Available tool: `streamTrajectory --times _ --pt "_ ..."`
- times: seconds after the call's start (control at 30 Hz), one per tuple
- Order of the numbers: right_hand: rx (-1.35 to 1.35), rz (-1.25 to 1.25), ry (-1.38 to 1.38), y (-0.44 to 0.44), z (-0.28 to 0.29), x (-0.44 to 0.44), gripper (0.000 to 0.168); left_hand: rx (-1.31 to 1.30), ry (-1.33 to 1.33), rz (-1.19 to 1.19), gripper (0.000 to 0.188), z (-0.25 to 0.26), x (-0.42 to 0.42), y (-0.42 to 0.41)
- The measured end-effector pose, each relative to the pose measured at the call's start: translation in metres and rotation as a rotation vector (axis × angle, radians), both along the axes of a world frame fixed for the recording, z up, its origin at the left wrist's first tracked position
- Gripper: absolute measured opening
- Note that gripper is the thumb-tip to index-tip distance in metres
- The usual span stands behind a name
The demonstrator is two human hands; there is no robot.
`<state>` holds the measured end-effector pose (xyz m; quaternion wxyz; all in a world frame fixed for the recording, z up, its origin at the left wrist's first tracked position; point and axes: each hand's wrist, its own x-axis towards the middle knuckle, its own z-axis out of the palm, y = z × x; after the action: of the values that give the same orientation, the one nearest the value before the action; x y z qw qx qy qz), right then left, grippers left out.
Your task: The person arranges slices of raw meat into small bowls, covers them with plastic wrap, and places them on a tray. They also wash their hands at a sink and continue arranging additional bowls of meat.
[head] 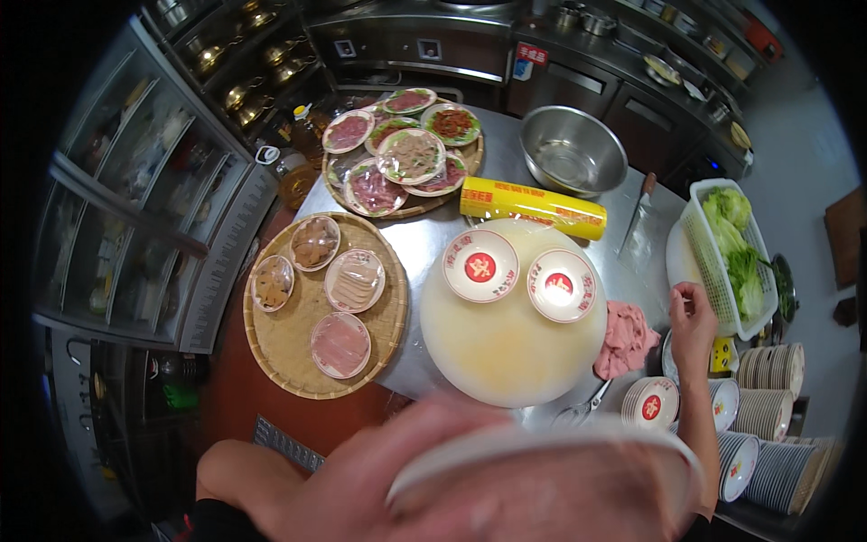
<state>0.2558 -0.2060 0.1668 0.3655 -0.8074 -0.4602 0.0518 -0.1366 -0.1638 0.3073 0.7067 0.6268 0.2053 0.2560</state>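
My left hand (379,467), blurred and close to the camera, grips the rim of a white dish (542,440). Pinkish contents, likely meat, show blurred in it. My right hand (692,318) is over the table's right side, beside a white plastic basket (692,210) of lettuce (735,251). Its fingers are bent, and whether they pinch anything is unclear. Before me two empty white dishes (474,288) (561,308) with red centres lie on a round chopping board (501,359). A pink cloth (623,339) lies between the board and my right hand.
A yellow cling-wrap box (532,206) and a steel basin (572,152) stand behind the board. A cleaver (637,210) and scissors (586,406) lie rightward. Bamboo trays (281,352) (467,162) hold wrapped meat plates. Stacked plates (765,413) stand at right.
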Motion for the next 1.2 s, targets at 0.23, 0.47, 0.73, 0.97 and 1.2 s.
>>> streamTrajectory --times 0.23,0.47,0.73,0.97,1.2 --pt "-0.24 0.292 0.505 0.013 -0.043 -0.079 0.017 -0.345 0.269 0.314 0.04 -0.226 0.008 0.013" --pt "-0.363 0.41 0.543 0.01 -0.072 -0.152 0.015 -0.152 0.452 0.458 0.043 -0.312 0.043 0.002" --pt "-0.35 0.593 0.793 0.044 -0.078 -0.249 0.016 0.163 0.674 1.179 0.035 -0.308 -0.101 0.014" --pt "-0.446 0.796 0.271 0.113 -0.204 -0.368 0.038 -0.421 0.681 1.146 0.029 -0.384 -0.22 0.025" --pt "-0.995 0.75 0.801 0.143 -0.182 -0.408 0.031 -0.478 0.279 1.127 0.037 -0.372 -0.215 0.03"
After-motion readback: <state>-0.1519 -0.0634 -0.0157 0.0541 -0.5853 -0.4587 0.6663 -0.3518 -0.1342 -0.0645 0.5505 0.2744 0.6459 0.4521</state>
